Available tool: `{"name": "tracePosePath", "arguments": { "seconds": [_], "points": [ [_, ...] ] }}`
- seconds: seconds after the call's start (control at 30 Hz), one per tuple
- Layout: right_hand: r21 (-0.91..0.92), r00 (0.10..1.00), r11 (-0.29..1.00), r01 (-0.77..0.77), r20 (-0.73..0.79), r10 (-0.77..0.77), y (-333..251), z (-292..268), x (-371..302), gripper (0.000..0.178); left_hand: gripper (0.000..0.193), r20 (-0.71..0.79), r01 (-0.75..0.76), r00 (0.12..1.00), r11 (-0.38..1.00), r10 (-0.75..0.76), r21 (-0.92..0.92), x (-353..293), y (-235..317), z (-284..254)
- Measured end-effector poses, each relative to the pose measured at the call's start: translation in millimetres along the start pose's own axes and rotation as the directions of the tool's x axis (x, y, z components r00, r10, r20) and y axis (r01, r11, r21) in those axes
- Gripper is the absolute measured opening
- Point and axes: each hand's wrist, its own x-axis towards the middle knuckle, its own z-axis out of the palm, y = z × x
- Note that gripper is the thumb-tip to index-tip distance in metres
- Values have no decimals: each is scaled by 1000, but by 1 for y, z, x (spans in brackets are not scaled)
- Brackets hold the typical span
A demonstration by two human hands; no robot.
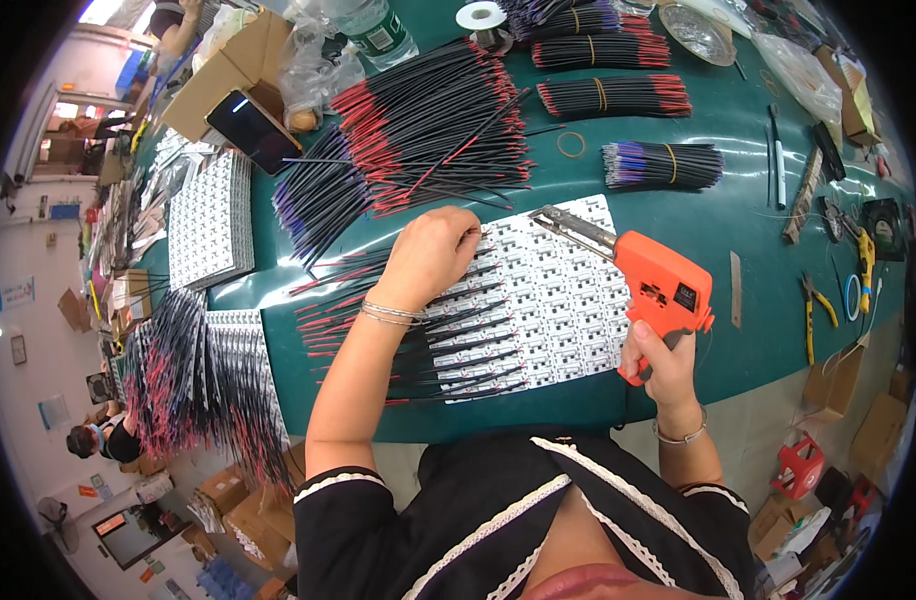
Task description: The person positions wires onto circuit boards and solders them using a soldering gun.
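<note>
So the right hand had its fingers wrapped round one orange soldering gun, nose pointing up and left over the top part of one white sheet of little circuit boards. The left hand was at that sheet's upper left corner, fingers curled in; honestly the fingertips were too hidden for me to tell if they had a wire pinched.

A row of black wires with red ends, well over ten, ran across the sheet's left side, under the left forearm. Past them was one big loose wire pile, mostly red-tipped, with purple-tipped ones at its left end.

Up right I counted at least four banded bundles, plus one loose rubber band. To the left: one phone, one stack of board sheets, and one wire-covered sheet. Far right, two yellow-handled tools lay on the green table.
</note>
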Motion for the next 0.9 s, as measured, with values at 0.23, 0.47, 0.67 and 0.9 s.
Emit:
{"name": "tracePosePath", "arguments": {
  "seconds": [0.23, 0.47, 0.67, 0.9],
  "points": [
    [33, 998, 998, 49, -43, -47, 2, -8, -20, 26, 14, -247, -110, 963, 994, 113, 24, 14, -10, -18],
    [37, 993, 996, 77, -94, -74, -3, -13, -36, 27, 16, -382, -147, 877, 920, 291, 362, 109, -9, -50],
    [12, 986, 996, 89, -140, -87, -5, -19, -46, 28, 24, -237, 5, 965, 890, 115, 456, 132, -38, -11],
    [47, 986, 996, 72, -155, -64, -8, -22, -42, 28, 21, -337, 7, 914, 825, 224, 566, 127, -33, -7]
  ]
}}
